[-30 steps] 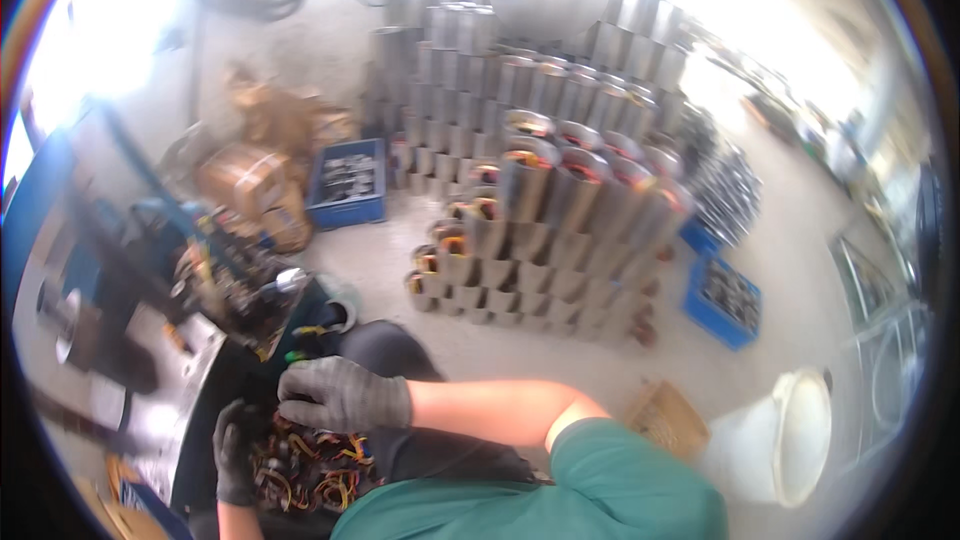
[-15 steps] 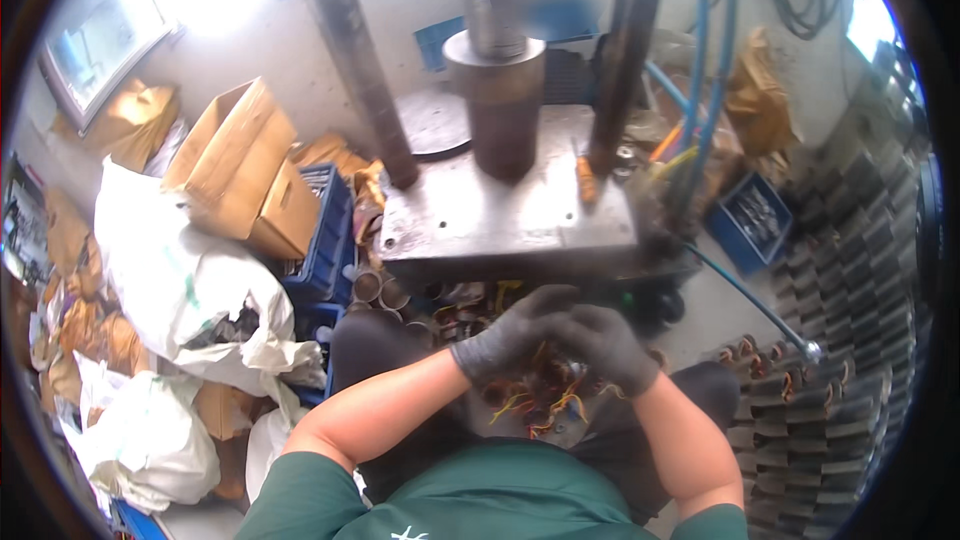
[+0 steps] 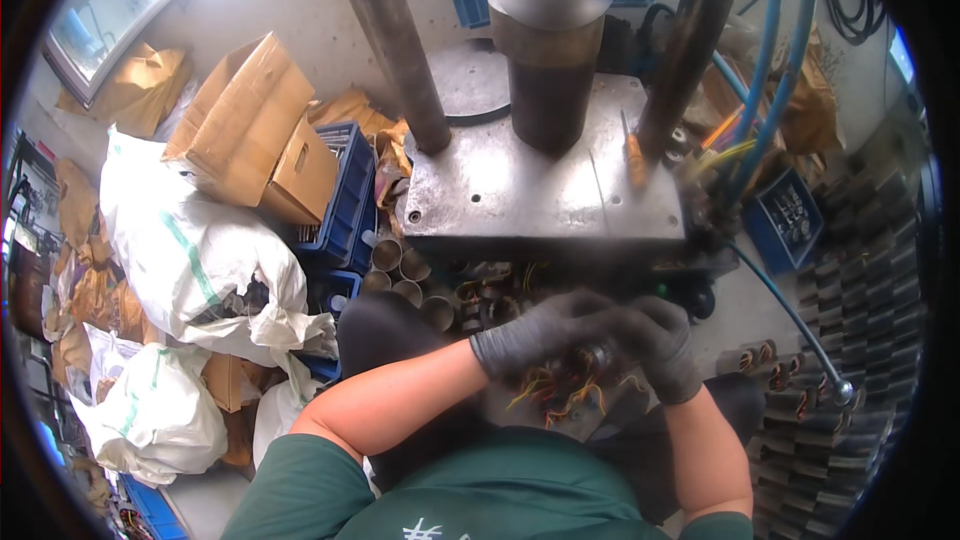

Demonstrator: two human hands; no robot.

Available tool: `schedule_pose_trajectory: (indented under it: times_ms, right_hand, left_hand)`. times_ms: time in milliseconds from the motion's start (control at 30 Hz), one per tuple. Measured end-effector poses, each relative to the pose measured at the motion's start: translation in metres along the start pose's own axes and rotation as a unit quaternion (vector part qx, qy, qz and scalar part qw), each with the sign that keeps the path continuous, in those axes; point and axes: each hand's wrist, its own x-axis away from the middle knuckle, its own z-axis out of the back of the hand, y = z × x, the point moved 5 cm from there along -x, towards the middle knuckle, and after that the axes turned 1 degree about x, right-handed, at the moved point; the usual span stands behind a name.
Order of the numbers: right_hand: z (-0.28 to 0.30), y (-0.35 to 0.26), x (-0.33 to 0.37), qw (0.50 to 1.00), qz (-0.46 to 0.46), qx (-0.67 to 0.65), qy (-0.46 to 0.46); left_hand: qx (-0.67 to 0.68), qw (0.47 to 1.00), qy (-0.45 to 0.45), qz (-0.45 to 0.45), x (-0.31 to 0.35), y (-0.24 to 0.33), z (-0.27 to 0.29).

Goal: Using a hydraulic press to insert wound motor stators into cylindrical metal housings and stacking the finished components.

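My left hand (image 3: 530,332) and my right hand (image 3: 668,348), both in dark grey gloves, meet low in front of the press. Their fingers are bent and closed together, partly blurred. Whatever lies between them is hidden. Below them, between my knees, is a heap of small parts with red and yellow wires (image 3: 575,395). Just beyond my hands stands the steel press plate (image 3: 535,205), bearing a thick metal cylinder (image 3: 550,90). A screwdriver with an orange handle (image 3: 636,158) rests on the plate's right side.
Dark posts (image 3: 400,60) rise beside the cylinder. Several metal rings (image 3: 407,290) lie left of my hands. A cardboard box (image 3: 235,110), blue crate (image 3: 352,205) and white sacks (image 3: 165,240) fill the left. At right are a metal rod (image 3: 795,315), blue bin (image 3: 790,220) and stacked dark parts (image 3: 850,310).
My view has shifted, so the press sits higher and farther right in the picture. Both hands remain together, with the fingers slightly rearranged.
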Motion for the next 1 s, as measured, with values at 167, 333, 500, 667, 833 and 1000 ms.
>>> schedule_pose_trajectory:
  times_ms: [167, 333, 500, 667, 833, 1000]
  right_hand:
    - [0.009, -0.003, 0.003, 0.999, -0.015, -0.032, 0.035]
    - [0.011, -0.001, 0.000, 0.999, 0.018, 0.042, 0.005]
    - [0.005, 0.004, 0.000, 0.996, -0.053, -0.069, -0.005]
    - [-0.028, 0.017, 0.007, 0.994, -0.073, -0.054, -0.063]
    - [-0.050, 0.039, 0.009, 0.990, -0.065, -0.019, -0.127]
    - [-0.068, 0.034, 0.009, 0.986, -0.024, 0.056, -0.154]
  left_hand:
    - [-0.014, 1.000, -0.012, 0.011, -0.012, -0.012, -0.001]
    - [-0.015, 1.000, 0.007, -0.006, -0.011, -0.011, 0.004]
    - [0.219, 0.970, 0.101, 0.026, 0.002, 0.009, 0.012]
    - [0.028, 0.983, 0.166, -0.068, -0.015, -0.012, 0.033]
    - [0.150, 0.972, 0.163, -0.082, -0.023, -0.015, 0.027]
    - [0.018, 0.969, 0.223, -0.100, -0.033, -0.011, 0.030]
